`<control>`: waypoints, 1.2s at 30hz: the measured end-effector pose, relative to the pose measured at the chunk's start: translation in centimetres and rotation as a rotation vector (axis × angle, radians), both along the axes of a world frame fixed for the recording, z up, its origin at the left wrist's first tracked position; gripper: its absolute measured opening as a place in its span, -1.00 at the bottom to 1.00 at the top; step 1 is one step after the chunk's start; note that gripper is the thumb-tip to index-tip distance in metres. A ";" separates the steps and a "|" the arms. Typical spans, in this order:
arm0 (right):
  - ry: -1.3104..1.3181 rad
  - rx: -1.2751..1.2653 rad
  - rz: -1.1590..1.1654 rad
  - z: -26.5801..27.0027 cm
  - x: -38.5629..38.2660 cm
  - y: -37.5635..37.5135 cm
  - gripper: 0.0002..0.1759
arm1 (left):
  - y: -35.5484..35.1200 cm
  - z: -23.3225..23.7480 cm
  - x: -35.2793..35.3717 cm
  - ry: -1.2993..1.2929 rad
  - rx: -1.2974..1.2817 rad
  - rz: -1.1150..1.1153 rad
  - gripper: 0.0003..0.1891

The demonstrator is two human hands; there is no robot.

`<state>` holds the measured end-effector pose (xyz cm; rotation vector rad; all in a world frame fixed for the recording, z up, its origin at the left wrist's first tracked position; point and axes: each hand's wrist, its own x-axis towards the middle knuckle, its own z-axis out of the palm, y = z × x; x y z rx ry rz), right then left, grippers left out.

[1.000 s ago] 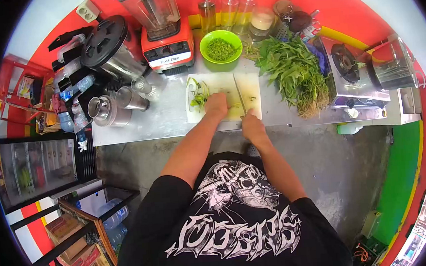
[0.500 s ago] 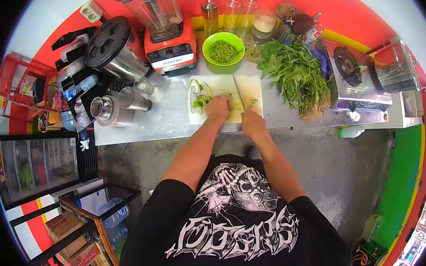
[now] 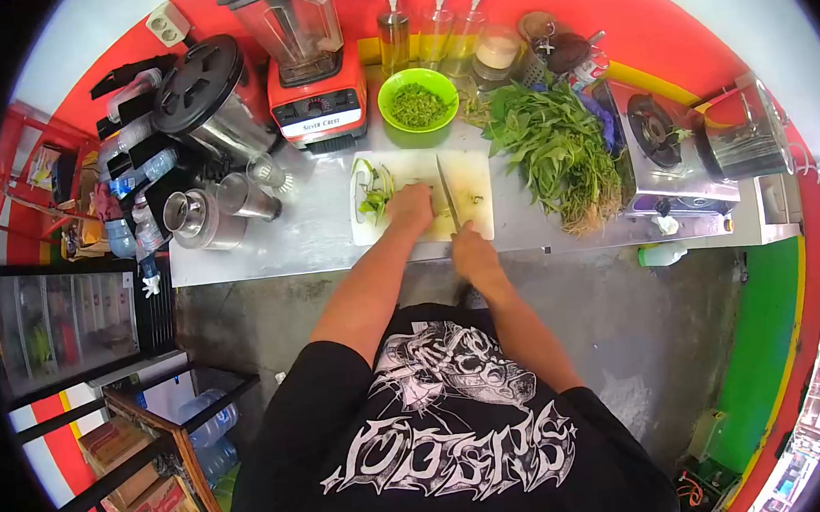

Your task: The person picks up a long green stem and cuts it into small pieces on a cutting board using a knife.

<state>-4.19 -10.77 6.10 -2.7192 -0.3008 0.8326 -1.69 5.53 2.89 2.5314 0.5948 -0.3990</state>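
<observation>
A white cutting board (image 3: 408,232) lies near the front edge of the steel counter. My right hand (image 3: 472,252) is closed round the handle of a knife (image 3: 446,185), whose blade points away from me over the board. Just left of the blade, my left hand (image 3: 412,207) presses down with fingers curled; what lies under them is mostly hidden, perhaps green stems. Some green leaves and stems (image 3: 375,199) rest on the board's left part. Small green bits (image 3: 476,198) are scattered right of the knife. Behind the board stands a bright green bowl (image 3: 390,126) holding chopped greens (image 3: 418,106).
A large bunch of leafy greens (image 3: 554,146) with roots lies to the right, beside a gas stove (image 3: 637,169). A red blender (image 3: 319,105), a steel container (image 3: 220,117), and metal cups (image 3: 252,199) stand left. Pump bottles (image 3: 394,33) line the back wall.
The whole view has shifted slightly left. The knife's blade is tilted a little differently and sits closer to my left hand. Both hands stay on their places at the board.
</observation>
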 end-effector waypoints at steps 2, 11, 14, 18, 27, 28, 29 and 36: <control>-0.002 0.028 -0.025 -0.5 0.6 0.1 -0.54 | 0.0 -0.3 0.0 -0.011 0.005 -0.004 -0.88; -0.073 0.010 0.017 -2.2 0.4 1.4 -0.59 | -0.7 0.2 -2.7 -0.131 -0.090 0.065 -0.87; -0.062 -0.006 -0.006 -2.4 0.6 2.2 -0.58 | -1.1 -0.2 -3.6 -0.285 -0.064 0.052 -0.91; -0.081 -0.009 0.143 -0.7 2.5 2.7 -0.50 | -1.5 -0.6 -4.2 -0.324 -0.055 0.072 -0.87; -0.059 0.022 0.063 -2.1 1.0 2.2 -0.53 | -1.9 -1.4 -5.0 -0.479 -0.081 0.063 -0.89; -0.064 0.019 0.072 -1.7 1.5 2.5 -0.53 | -1.9 -1.3 -5.0 -0.416 -0.074 0.049 -0.88; -0.079 0.010 0.092 -1.4 1.9 2.8 -0.56 | -1.8 -1.1 -5.0 -0.354 -0.067 0.030 -0.83; -0.057 0.037 0.006 -1.6 -0.3 2.2 -0.63 | -1.6 -3.5 -6.2 -0.635 -0.120 0.066 -0.84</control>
